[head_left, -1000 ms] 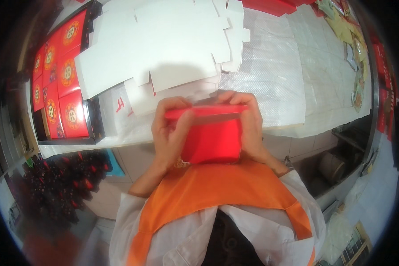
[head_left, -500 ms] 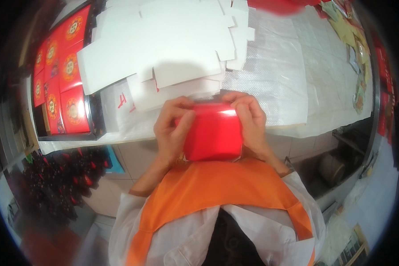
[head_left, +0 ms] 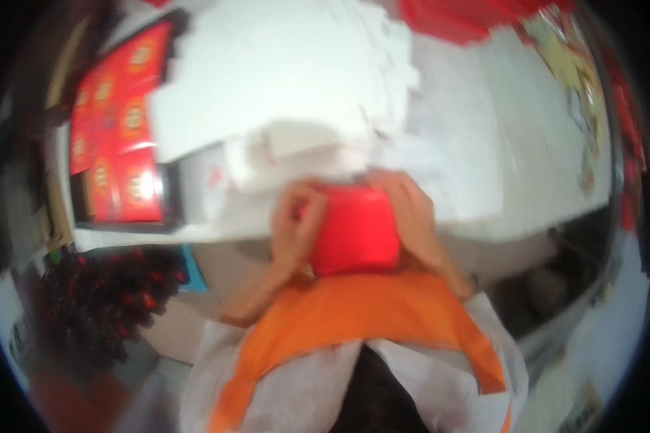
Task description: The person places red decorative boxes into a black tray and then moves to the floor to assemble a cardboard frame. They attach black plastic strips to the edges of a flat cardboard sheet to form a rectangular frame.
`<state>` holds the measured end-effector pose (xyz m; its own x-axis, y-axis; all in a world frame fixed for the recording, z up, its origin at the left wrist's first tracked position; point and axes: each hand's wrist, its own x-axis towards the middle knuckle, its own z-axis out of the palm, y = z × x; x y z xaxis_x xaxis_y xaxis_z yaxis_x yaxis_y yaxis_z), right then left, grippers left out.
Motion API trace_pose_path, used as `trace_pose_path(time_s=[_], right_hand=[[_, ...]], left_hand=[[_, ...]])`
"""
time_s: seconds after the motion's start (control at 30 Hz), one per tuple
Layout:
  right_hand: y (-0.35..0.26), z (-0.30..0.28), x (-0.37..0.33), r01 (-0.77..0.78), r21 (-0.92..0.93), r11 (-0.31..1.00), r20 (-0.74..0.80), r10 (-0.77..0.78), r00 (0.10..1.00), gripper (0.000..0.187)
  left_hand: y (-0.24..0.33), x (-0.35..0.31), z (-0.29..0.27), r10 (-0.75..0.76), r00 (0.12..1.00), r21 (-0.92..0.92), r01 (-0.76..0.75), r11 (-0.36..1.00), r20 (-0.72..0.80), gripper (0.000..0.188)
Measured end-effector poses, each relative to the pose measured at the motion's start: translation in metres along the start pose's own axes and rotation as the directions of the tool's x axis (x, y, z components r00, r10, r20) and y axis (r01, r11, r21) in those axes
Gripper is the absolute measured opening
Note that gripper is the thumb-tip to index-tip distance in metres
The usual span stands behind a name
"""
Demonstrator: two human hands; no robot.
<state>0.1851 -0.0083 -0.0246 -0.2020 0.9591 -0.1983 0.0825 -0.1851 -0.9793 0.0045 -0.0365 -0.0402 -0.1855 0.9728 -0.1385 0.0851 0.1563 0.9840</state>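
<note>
Now, red box: It sits between your two hands, in front of your chest. You can see one flat red side. Its low edge meets your orange apron (head_left: 361, 310) in the view, but you cannot tell if they touch. That red box (head_left: 357, 232) is blurry, so its folds do not show.
Left hand: Your left hand (head_left: 295, 220) is at the box's left side. Its fingers are curled in, almost closed, and they pinch the box near the top.
Right hand: Your right hand (head_left: 410, 216) runs down the right side. Its fingers bend over the top corner and have hold of the box, only as far open as the box needs. The tips are too blurry to see well.
Step in hand: It looks like you are holding the box and pressing its top edge into shape.
Next move: It seems to call for both hands to hold steady, with gentle fingers so the sides do not get squashed.
White card pieces: These flat white card pieces (head_left: 267, 79) lie in a pile on the table, past your hands.
Black tray: To your left, the black tray (head_left: 170, 195) holds red packs (head_left: 139, 189) with round gold marks.
White sheet: This white sheet (head_left: 455, 144) covers the table on your right.
Dark heap: Down low on your left is a dark heap (head_left: 115, 289) with red bits.
</note>
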Motion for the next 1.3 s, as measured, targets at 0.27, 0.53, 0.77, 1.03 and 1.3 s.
trace_pose_path(time_s=[0.27, 0.53, 0.77, 1.03, 1.3], right_hand=[[0.019, -0.009, -0.026, -0.022, -0.02, 1.0, -0.108, 0.019, 0.994, 0.023], [0.035, -0.01, -0.055, 0.067, -0.021, 0.998, -0.111, -0.069, 0.991, 0.018], [0.052, 0.003, -0.077, 0.237, 0.015, 0.971, -0.156, -0.231, 0.96, 0.025], [-0.002, -0.037, -0.052, 0.255, -0.16, 0.954, -0.048, -0.265, 0.963, 0.024], [-0.036, -0.07, -0.001, 0.41, -0.129, 0.903, 0.375, -0.338, 0.863, 0.026]], left_hand=[[-0.032, -0.018, 0.02, 0.093, 0.972, -0.192, -0.052, 0.98, 0.215, 0.008], [-0.025, -0.038, 0.023, 0.01, 0.988, -0.142, 0.012, 0.99, 0.153, 0.009], [-0.026, -0.045, 0.022, 0.006, 0.995, -0.171, 0.011, 0.985, 0.096, 0.017], [0.022, -0.025, 0.034, 0.314, 0.903, -0.033, -0.318, 0.947, 0.294, 0.02], [0.095, 0.016, 0.039, -0.169, 0.665, 0.508, -0.358, 0.784, 0.728, 0.06]])
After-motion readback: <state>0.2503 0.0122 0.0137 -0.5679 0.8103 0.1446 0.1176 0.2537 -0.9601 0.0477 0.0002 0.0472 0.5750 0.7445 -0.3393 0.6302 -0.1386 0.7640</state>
